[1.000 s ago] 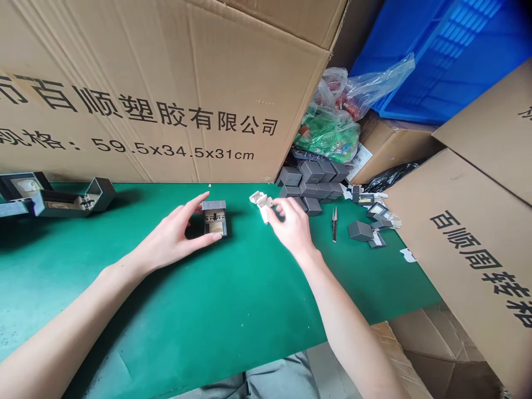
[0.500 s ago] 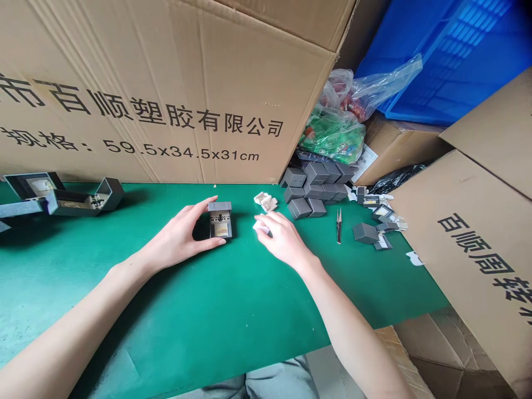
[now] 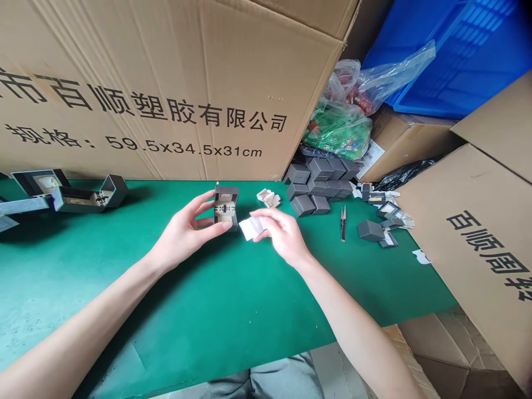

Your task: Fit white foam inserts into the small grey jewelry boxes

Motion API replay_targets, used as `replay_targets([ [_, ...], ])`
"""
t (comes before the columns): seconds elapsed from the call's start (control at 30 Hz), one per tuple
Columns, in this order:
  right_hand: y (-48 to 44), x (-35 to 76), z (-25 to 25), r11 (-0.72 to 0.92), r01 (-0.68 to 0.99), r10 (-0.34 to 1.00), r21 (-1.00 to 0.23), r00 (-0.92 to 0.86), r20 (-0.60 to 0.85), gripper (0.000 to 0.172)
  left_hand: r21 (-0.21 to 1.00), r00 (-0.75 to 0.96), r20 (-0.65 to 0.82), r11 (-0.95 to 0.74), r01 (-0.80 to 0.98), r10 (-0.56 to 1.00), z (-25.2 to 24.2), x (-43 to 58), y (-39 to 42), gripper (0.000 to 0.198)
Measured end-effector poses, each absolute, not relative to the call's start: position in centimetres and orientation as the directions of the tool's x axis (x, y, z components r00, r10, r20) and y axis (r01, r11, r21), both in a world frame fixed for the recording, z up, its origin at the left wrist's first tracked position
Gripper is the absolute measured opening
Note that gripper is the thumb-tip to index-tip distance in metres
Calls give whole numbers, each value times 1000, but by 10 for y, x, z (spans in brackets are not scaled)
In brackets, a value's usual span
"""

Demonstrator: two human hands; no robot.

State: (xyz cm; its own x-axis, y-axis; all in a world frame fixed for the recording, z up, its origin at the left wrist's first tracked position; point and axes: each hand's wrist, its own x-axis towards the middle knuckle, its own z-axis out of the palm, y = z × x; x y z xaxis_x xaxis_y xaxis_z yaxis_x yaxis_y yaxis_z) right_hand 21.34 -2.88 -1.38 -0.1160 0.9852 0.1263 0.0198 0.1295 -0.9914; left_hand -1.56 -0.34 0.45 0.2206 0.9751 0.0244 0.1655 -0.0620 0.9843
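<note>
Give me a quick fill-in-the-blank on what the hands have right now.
The left hand holds an open box coloured ____.
The right hand holds a ____ slip beside that box.
Tweezers lie on the ____ mat.

Missing words: dark grey; white; green.

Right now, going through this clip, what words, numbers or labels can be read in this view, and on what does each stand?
"市百顺塑胶有限公司": on the large cardboard carton at the back, the first character at the frame's side.
"规格: 59.5x34.5x31cm": on the same carton, below that line.
"百顺周转": on the cardboard carton at right, the next character cut off by the frame.
White label beside the plastic bags: too small to read.
</note>
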Motion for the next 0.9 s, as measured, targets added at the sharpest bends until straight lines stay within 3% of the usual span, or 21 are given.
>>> replay_targets([
  [0.17,-27,212,-13,41,-105,990,-994,-129,55,19,992,272,-72,40,119,960,3,-14,-7,99],
  [0.37,-32,210,-9,42,-50,978,-998,-202,51,36,990,349,-49,-2,144,936,-3,-12,-8,93],
  [0.63,-38,207,-2,16,-174,987,-985,-157,44,30,987,322,-109,62,151,940,2,-9,-14,103],
  [0.77,-33,210,-6,63,-107,991,-992,-107,75,30,988,341,-99,50,148,935,-1,-9,-14,101],
  [0.9,-25,220,-17,177,154,983,-972,-73,167,41,986,337,-94,41,160,937,-2,-9,-13,99],
])
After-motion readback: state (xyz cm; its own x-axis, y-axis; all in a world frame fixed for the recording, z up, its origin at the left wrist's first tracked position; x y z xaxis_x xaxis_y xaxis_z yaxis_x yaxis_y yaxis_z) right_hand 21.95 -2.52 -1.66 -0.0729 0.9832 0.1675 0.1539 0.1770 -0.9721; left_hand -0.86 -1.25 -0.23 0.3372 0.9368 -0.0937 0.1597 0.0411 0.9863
